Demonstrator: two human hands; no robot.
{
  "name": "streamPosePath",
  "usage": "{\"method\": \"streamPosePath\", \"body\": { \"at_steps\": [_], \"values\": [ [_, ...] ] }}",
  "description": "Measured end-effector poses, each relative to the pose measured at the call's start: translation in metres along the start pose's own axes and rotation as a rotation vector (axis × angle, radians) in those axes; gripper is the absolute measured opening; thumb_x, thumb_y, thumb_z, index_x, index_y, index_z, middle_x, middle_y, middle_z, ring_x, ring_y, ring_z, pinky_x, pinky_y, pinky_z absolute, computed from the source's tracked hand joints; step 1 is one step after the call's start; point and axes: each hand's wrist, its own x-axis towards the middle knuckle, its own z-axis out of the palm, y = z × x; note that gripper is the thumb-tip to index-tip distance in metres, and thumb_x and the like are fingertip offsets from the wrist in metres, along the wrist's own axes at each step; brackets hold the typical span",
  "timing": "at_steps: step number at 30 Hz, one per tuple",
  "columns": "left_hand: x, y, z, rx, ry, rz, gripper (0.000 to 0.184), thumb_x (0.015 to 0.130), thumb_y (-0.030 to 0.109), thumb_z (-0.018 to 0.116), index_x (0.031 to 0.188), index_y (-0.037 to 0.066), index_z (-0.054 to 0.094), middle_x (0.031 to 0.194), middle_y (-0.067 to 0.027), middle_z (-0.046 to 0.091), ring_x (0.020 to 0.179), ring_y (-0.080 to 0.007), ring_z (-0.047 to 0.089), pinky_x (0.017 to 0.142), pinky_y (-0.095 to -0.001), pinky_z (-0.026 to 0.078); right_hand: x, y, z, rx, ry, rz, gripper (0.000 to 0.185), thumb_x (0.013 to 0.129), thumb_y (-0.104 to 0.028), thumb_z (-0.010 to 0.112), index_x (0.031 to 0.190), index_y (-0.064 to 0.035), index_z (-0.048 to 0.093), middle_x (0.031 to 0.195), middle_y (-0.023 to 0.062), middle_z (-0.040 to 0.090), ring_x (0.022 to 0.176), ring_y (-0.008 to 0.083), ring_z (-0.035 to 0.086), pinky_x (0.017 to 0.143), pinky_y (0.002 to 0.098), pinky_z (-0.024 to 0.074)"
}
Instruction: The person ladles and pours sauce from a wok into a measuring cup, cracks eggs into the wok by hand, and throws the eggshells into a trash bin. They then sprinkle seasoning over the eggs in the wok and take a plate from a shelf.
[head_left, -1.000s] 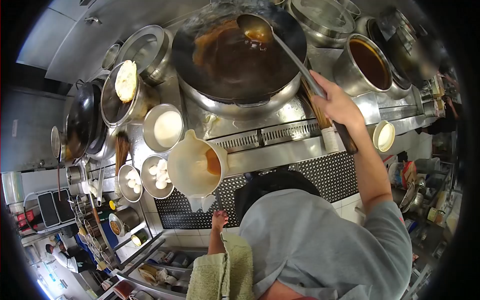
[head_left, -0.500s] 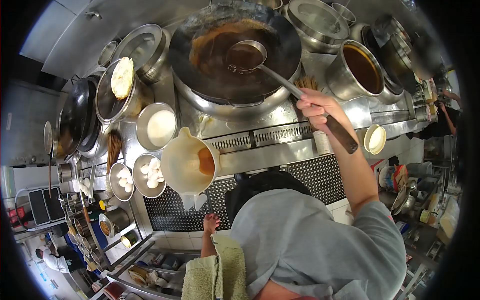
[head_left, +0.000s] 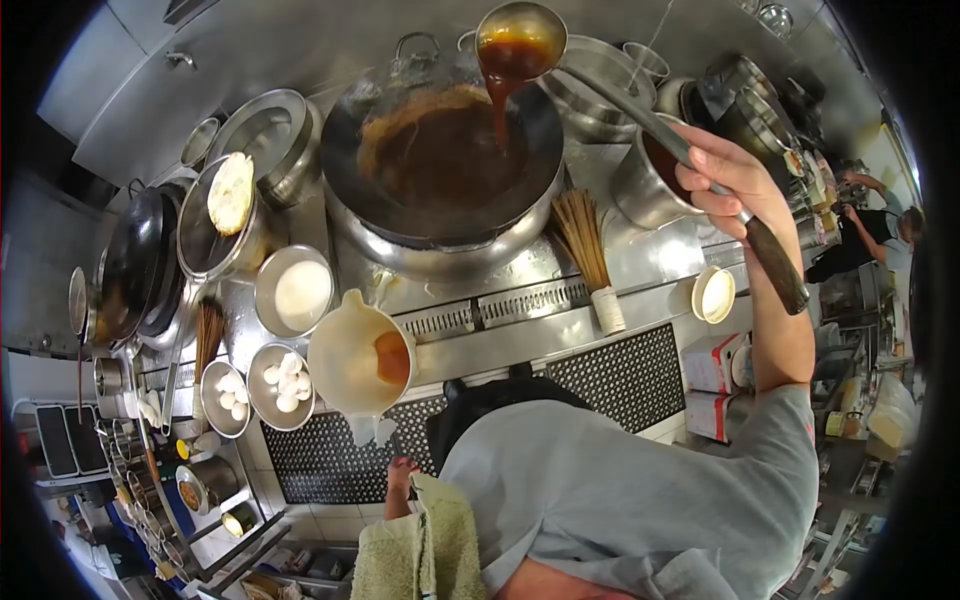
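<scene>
Ladle [head_left: 635, 113] higher than before, above wok [head_left: 450, 218]

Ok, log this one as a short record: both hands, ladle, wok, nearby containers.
Right hand: closed around the handle of the ladle
Ladle: tipped above the wok, brown liquid streaming down
Wok: contains dark brown liquid
Left hand: near the pale jug, grip unclear
Jug: some orange-brown liquid inside
Nearby: two bowls of white rounded pieces
</scene>
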Motion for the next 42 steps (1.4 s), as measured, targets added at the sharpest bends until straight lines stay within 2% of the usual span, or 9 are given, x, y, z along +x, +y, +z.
{"method": "streamPosePath", "body": {
  "at_steps": [8,15,17,18,23,26,31,35,42],
  "values": [
    [-0.013,0.024,0.029,0.102,0.075,0.085,0.003,0.089,0.009,0.051,0.092,0.01,0.05,0.071,-0.0003,0.05,0.054,-0.0104,0.048,0.042,-0.0239,0.037,-0.003,-0.021,-0.004,-0.224,0.033,-0.156,0.056,0.092,-0.013,0.06,0.14,0.0021,0.035,0.074,0.0005,0.046,0.042,0.0007,0.036,0.029,0.0159,0.0278],
    [-0.032,0.007,0.027,0.014,0.062,0.088,0.003,0.09,0.011,0.052,0.09,0.01,0.05,0.074,-0.0003,0.051,0.058,-0.0102,0.05,0.047,-0.0239,0.039,0.075,0.108,-0.02,-0.646,0.055,-0.035,0.071,0.085,-0.012,0.068,0.145,-0.0014,0.03,0.061,-0.0053,0.043,0.043,0.0035,0.038,0.036,0.0207,0.0327],
    [-0.038,-0.002,0.028,0.294,0.178,0.148,0.013,0.091,0.023,0.054,0.083,0.012,0.051,0.075,0.0,0.05,0.063,-0.0153,0.05,0.051,-0.0286,0.039,0.085,0.15,-0.008,-0.586,0.047,-0.018,0.065,0.087,-0.011,0.066,0.143,-0.0013,0.034,0.061,-0.0059,0.041,0.044,0.0033,0.038,0.037,0.021,0.033],
    [-0.013,-0.014,-0.007,0.005,-0.014,0.054,0.027,0.09,0.038,0.05,0.079,0.014,0.052,0.076,0.0001,0.048,0.068,-0.0215,0.047,0.052,-0.0338,0.038,0.086,0.163,-0.005,-0.424,-0.023,0.032,0.061,0.088,-0.011,0.064,0.14,-0.0006,0.036,0.062,-0.0056,0.041,0.044,0.0035,0.038,0.037,0.0213,0.0331],
    [-0.048,-0.021,0.012,-0.07,-0.02,0.104,0.027,0.092,0.038,0.05,0.08,0.013,0.053,0.076,-0.0007,0.05,0.066,-0.0205,0.048,0.05,-0.0325,0.038,0.067,0.171,0.003,0.288,-0.099,0.197,0.038,0.092,-0.013,0.059,0.125,0.0007,0.045,0.069,-0.0026,0.045,0.047,0.0007,0.038,0.034,0.0174,0.0306],
    [-0.074,-0.001,0.05,0.276,0.277,0.674,0.017,0.092,0.017,0.056,0.079,0.007,0.051,0.069,-0.0031,0.058,0.05,-0.0059,0.047,0.041,-0.0202,0.031,0.051,0.145,-0.003,0.264,-0.108,0.183,0.033,0.094,-0.014,0.057,0.122,0.0,0.047,0.074,-0.0024,0.045,0.047,-0.0009,0.037,0.033,0.0153,0.0293],
    [-0.186,0.091,0.141,0.094,0.238,1.133,0.02,0.093,0.013,0.05,0.074,0.009,0.045,0.062,0.0036,0.042,0.053,-0.0047,0.037,0.048,-0.0207,0.032,0.023,0.086,-0.01,-0.161,-0.075,0.063,0.053,0.093,-0.021,0.06,0.136,0.0026,0.038,0.073,-0.0021,0.043,0.046,0.0009,0.038,0.032,0.0166,0.0304],
    [-0.249,0.137,0.186,0.308,0.323,1.457,0.004,0.085,0.002,0.049,0.082,0.004,0.05,0.077,-0.0026,0.048,0.073,-0.0119,0.045,0.071,-0.0246,0.039,0.007,0.048,-0.005,-0.459,0.113,-0.024,0.062,0.091,-0.024,0.061,0.141,0.0027,0.035,0.075,-0.0012,0.047,0.045,0.0025,0.037,0.034,0.0197,0.03],
    [-0.277,0.149,0.213,0.676,0.26,1.437,0.046,0.071,0.025,0.072,0.105,0.0,0.053,0.095,-0.0083,0.057,0.089,-0.0196,0.053,0.084,-0.0333,0.043,0.018,0.04,-0.014,-0.524,0.075,-0.167,0.062,0.091,-0.019,0.06,0.143,0.0001,0.033,0.071,-0.0031,0.047,0.041,0.0021,0.038,0.033,0.0183,0.0294]
  ]
}}
